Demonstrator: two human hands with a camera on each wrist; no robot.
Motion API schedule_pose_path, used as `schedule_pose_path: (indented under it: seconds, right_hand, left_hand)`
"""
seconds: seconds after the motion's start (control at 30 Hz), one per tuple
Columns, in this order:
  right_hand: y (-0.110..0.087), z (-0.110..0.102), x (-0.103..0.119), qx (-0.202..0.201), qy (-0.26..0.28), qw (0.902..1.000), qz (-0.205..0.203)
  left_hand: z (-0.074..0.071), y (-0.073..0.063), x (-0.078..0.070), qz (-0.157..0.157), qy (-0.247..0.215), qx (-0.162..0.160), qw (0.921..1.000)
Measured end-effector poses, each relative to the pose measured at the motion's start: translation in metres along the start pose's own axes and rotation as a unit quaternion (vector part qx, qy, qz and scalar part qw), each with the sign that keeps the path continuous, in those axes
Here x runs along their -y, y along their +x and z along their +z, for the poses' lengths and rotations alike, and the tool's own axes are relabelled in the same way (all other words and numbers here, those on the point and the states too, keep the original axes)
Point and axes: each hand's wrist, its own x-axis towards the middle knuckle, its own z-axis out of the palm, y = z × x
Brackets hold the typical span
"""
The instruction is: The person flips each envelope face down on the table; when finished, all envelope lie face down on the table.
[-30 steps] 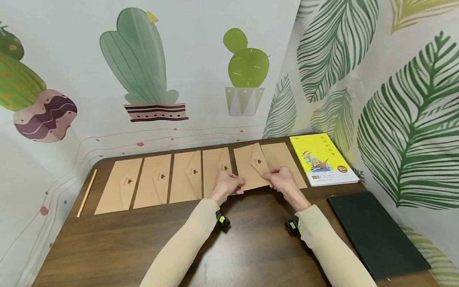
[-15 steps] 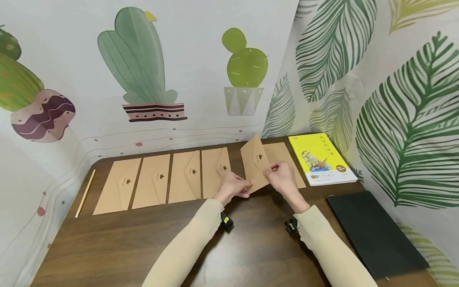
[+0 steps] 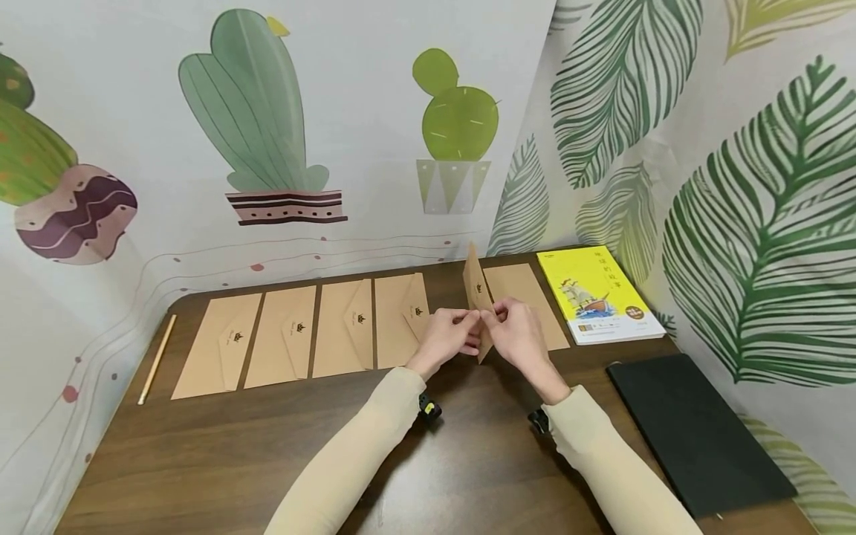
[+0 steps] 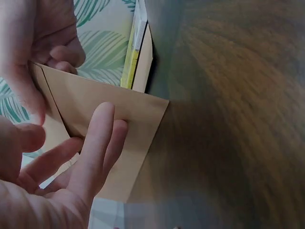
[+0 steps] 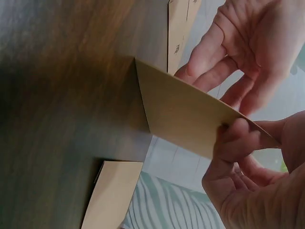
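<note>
A brown kraft envelope [image 3: 472, 276] with a small crown print stands on edge, nearly upright, its lower edge at the table. My right hand [image 3: 518, 334] pinches its near upper edge between thumb and fingers. On its flap side is my left hand [image 3: 446, 338], with straight fingers [image 4: 99, 129] against the paper and one fingertip at the flap's edge. In the right wrist view the plain back of the envelope [image 5: 181, 112] shows. To the right another brown envelope [image 3: 528, 297] lies flat, partly covered by the right hand.
Several similar envelopes [image 3: 284, 334] lie in a row to the left along the back. A pencil-like stick [image 3: 157, 360] rests at the far left. A yellow book [image 3: 588, 286] and a black flat pad [image 3: 702, 431] lie on the right of the wooden table [image 3: 301, 446].
The envelope has gone from lying nearly flat to standing on edge, turning toward the right. My left hand has moved right, close to the right hand, which has kept its hold.
</note>
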Motion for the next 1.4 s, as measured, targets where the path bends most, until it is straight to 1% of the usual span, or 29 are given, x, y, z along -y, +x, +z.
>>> schedule_pose_path:
  seconds: [0.1, 0.13, 0.2, 0.23, 0.33, 0.37, 0.4, 0.53, 0.63, 0.77, 0.87, 1.0, 1.13, 1.17, 1.23, 1.33, 1.4]
  right_hand:
    - [-0.002, 0.001, -0.002, 0.006, 0.016, 0.9995, -0.026]
    - [0.004, 0.006, -0.014, 0.009, 0.035, 0.9983, -0.045]
    - [0.003, 0.006, -0.015, 0.024, 0.049, 0.9975, -0.044]
    - [0.003, 0.005, -0.014, 0.034, 0.057, 0.9969, -0.042]
    - [0.002, 0.006, -0.014, 0.069, 0.075, 0.9947, -0.015]
    - [-0.004, 0.002, -0.001, 0.081, 0.065, 0.9946, 0.006]
    - [-0.003, 0.003, -0.002, 0.089, 0.065, 0.9938, 0.010]
    - [-0.001, 0.008, -0.006, 0.112, 0.059, 0.9919, 0.011]
    - [0.001, 0.011, -0.011, 0.125, 0.037, 0.9915, 0.005]
    - [0.002, 0.015, -0.018, 0.138, 0.004, 0.9904, 0.014]
    - [0.002, 0.016, -0.022, 0.140, -0.004, 0.9897, 0.030]
    - [0.003, 0.015, -0.025, 0.140, 0.009, 0.9891, 0.047]
    - [0.004, 0.013, -0.025, 0.137, 0.028, 0.9877, 0.070]
    - [0.005, 0.013, -0.025, 0.135, 0.028, 0.9876, 0.075]
    - [0.005, 0.012, -0.026, 0.134, 0.029, 0.9867, 0.087]
    - [0.008, 0.012, -0.027, 0.135, 0.021, 0.9863, 0.092]
    - [0.009, 0.012, -0.027, 0.139, 0.016, 0.9856, 0.096]
  left_hand:
    - [-0.001, -0.001, -0.004, -0.002, 0.003, -0.001, 1.0000]
    - [-0.001, -0.001, -0.005, -0.003, 0.002, -0.001, 1.0000]
    - [-0.002, 0.000, -0.007, -0.006, -0.007, -0.003, 1.0000]
    - [-0.002, 0.000, -0.008, -0.008, -0.012, -0.004, 0.9999]
    - [-0.003, -0.001, -0.009, -0.014, -0.019, -0.013, 0.9996]
    - [-0.003, -0.002, -0.009, -0.013, -0.015, -0.016, 0.9997]
    - [-0.002, -0.002, -0.010, -0.012, -0.007, -0.020, 0.9997]
    - [-0.002, -0.005, -0.011, -0.005, 0.021, -0.035, 0.9992]
    - [-0.002, -0.006, -0.010, -0.004, 0.018, -0.046, 0.9988]
    - [-0.004, -0.007, -0.007, -0.002, -0.010, -0.057, 0.9983]
    - [-0.006, -0.008, -0.007, 0.007, -0.026, -0.070, 0.9972]
    - [-0.009, -0.011, -0.006, 0.014, -0.042, -0.087, 0.9953]
    - [-0.013, -0.012, -0.003, 0.007, -0.058, -0.094, 0.9939]
    - [-0.014, -0.012, -0.002, 0.002, -0.056, -0.097, 0.9937]
    - [-0.017, -0.012, -0.001, -0.013, -0.038, -0.106, 0.9935]
    - [-0.021, -0.013, 0.001, -0.038, 0.012, -0.118, 0.9922]
    - [-0.023, -0.014, 0.001, -0.055, 0.048, -0.124, 0.9896]
